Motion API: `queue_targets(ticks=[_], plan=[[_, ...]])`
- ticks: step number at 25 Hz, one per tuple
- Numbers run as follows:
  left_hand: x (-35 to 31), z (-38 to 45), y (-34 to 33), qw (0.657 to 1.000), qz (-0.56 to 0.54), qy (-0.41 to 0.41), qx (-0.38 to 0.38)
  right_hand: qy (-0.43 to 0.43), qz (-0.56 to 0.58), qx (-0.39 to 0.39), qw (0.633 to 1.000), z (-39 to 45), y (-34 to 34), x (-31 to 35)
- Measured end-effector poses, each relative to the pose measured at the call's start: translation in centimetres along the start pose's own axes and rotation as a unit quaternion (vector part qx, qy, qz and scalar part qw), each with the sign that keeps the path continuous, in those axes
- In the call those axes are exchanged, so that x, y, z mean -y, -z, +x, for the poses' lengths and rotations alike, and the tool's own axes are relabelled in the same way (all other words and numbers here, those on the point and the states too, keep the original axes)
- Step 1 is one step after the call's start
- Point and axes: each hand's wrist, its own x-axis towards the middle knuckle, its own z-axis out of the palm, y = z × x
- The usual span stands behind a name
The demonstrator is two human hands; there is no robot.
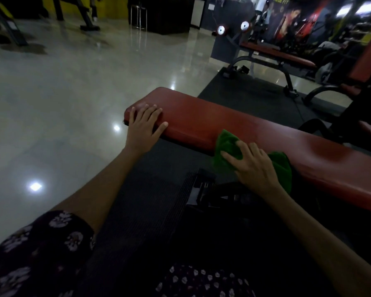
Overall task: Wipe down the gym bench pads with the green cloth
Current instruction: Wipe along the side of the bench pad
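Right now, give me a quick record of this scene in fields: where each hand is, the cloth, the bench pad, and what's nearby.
left hand: flat, fingers spread, resting on the end of the red bench pad
right hand: pressing the green cloth against the pad's near edge
green cloth: bunched, draped over the near edge under the hand
red bench pad: long, glossy
nearby: second red bench behind, on a black floor mat
lighting: dim

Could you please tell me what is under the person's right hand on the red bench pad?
The green cloth lies under the right hand, pressed against the near edge of the red bench pad. The pad surface beneath cloth and hand is covered, so its state cannot be seen.
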Motion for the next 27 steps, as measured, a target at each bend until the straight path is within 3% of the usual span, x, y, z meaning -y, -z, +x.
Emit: queue_targets(ticks=[5, 9, 14, 18, 21, 23, 27], plan=[[-0.6, 0.0, -0.7, 1.0, -0.004, 0.017, -0.012, 0.004, 0.005, -0.02, 1.0, -5.0, 0.4, -2.7], [-0.5, 0.0, -0.8, 1.0, -0.01, 0.026, -0.011, -0.044, 0.065, -0.027, 0.997, 2.6, -0.4, 2.0], [-0.4, 0.0, 0.0, 1.0, -0.007, 0.019, 0.012, -0.073, 0.144, 0.036, 0.986, 10.7, 0.1, 5.3], [0.6, 1.4, 1.5, 0.984, -0.146, 0.096, -0.026, -0.014, 0.131, 0.043, 0.99, 6.7, 0.5, 2.6], [2.0, 1.3, 1.4, 0.983, -0.108, 0.149, 0.005, -0.015, 0.106, 0.041, 0.993, 4.9, 0.7, 1.6], [2.3, 0.7, 0.9, 0.969, -0.162, 0.18, 0.039, -0.029, 0.112, 0.032, 0.993, 7.1, 0.5, 3.1], [3.0, 0.4, 0.5, 0.962, -0.223, 0.16, 0.01, 0.011, 0.097, 0.021, 0.995, 13.9, -0.9, 8.0]])
